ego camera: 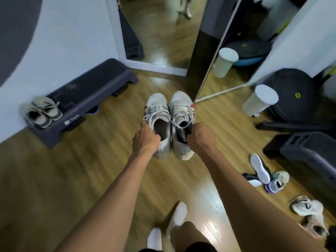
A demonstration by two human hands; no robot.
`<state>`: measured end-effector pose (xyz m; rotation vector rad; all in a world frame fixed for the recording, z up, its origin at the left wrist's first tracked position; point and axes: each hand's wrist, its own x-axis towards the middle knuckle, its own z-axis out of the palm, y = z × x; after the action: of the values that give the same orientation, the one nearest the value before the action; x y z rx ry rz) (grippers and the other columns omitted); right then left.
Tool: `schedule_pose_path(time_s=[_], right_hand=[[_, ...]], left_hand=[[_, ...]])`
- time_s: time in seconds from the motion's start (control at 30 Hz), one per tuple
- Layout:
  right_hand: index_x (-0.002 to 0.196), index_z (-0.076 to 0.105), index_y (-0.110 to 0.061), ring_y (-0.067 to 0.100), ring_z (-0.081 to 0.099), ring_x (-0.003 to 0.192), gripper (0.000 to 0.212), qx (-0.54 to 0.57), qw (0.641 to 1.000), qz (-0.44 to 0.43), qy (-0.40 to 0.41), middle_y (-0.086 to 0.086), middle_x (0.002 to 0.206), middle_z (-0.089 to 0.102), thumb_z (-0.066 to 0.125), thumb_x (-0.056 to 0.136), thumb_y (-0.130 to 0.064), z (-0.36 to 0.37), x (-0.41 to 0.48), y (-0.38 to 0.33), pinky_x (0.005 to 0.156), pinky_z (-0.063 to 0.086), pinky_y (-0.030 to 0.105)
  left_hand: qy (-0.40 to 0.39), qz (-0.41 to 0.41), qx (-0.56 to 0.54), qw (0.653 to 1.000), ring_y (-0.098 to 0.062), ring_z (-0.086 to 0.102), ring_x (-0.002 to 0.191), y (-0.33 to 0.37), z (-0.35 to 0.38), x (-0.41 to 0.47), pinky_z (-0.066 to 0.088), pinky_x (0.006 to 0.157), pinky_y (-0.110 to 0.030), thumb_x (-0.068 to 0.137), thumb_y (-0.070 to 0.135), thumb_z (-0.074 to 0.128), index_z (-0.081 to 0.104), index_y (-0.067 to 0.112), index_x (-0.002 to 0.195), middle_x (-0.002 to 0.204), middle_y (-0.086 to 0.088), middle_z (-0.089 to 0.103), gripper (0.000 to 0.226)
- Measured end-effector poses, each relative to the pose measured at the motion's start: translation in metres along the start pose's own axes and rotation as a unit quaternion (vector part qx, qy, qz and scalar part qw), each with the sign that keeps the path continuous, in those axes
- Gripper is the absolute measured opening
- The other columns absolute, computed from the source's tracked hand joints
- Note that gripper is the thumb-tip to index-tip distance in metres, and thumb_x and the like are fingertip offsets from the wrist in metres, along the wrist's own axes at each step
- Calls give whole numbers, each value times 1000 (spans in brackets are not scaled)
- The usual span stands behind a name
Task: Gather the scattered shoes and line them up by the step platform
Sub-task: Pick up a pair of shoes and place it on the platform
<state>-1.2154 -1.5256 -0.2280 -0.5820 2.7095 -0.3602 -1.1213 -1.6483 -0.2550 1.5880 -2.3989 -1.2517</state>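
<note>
Here, a pair of white laced sneakers is being held side by side over the wood floor, toes pointing away. The left hand and right hand are each gripping one shoe's opening, arms reaching forward. The dark step platform, lettered "TheA", is lying along the left wall, bearing a beige pair. Other shoes are lying scattered at right.

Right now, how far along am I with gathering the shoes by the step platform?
Done: a beige pair sits on the step platform by the wall. In hand: the left hand and right hand each grip one of the white sneakers. Left: several loose shoes lie scattered on the floor to the right.
</note>
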Motion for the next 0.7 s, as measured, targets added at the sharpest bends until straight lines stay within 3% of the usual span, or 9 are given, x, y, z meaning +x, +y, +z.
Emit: schedule_pose_path(time_s=[0.13, 0.23, 0.37, 0.47, 0.6, 0.7], right_hand=[[100, 60, -6, 33, 62, 79, 21, -18, 999, -46, -4, 16, 93, 68, 51, 83, -15, -1, 52, -59, 60, 42, 30], [102, 60, -5, 36, 64, 87, 25, -14, 996, -89, -13, 17, 95, 67, 49, 81, -13, 2, 95, -108, 65, 46, 32], [101, 62, -9, 35, 65, 85, 24, -25, 985, -165, -37, 15, 93, 69, 47, 83, -17, 20, 149, -182, 68, 53, 34], [103, 61, -7, 33, 66, 87, 25, -57, 972, -224, -45, 15, 96, 69, 48, 86, -19, 40, 180, -237, 65, 49, 31], [110, 59, -5, 31, 65, 92, 27, -93, 949, -289, -85, 14, 101, 67, 51, 88, -19, 80, 220, -320, 67, 45, 28], [106, 59, -7, 26, 65, 86, 23, -105, 939, -313, -96, 9, 96, 67, 48, 91, -21, 115, 256, -379, 61, 41, 25]], left_hand=[[41, -33, -22, 998, -40, 63, 99, 3, -42, 50, 57, 78, -48, 85, 19, 54, 44, 14, 121, 113, -18, 63, 38], [68, -71, -39, 994, -39, 61, 104, -2, -70, 91, 54, 87, -44, 86, 17, 53, 41, 13, 128, 116, -19, 62, 43], [117, -129, -100, 980, -36, 66, 96, -21, -106, 145, 57, 80, -44, 83, 24, 53, 41, 22, 126, 113, -13, 65, 45], [141, -154, -86, 974, -35, 62, 104, -44, -134, 187, 50, 85, -35, 88, 22, 51, 41, 18, 131, 116, -12, 62, 44], [163, -194, -61, 965, -34, 56, 115, -85, -176, 256, 43, 93, -37, 92, 18, 50, 40, 8, 138, 128, -15, 56, 49], [177, -187, -26, 966, -32, 56, 115, -111, -207, 308, 42, 90, -32, 94, 13, 46, 41, 1, 135, 132, -13, 52, 43]])
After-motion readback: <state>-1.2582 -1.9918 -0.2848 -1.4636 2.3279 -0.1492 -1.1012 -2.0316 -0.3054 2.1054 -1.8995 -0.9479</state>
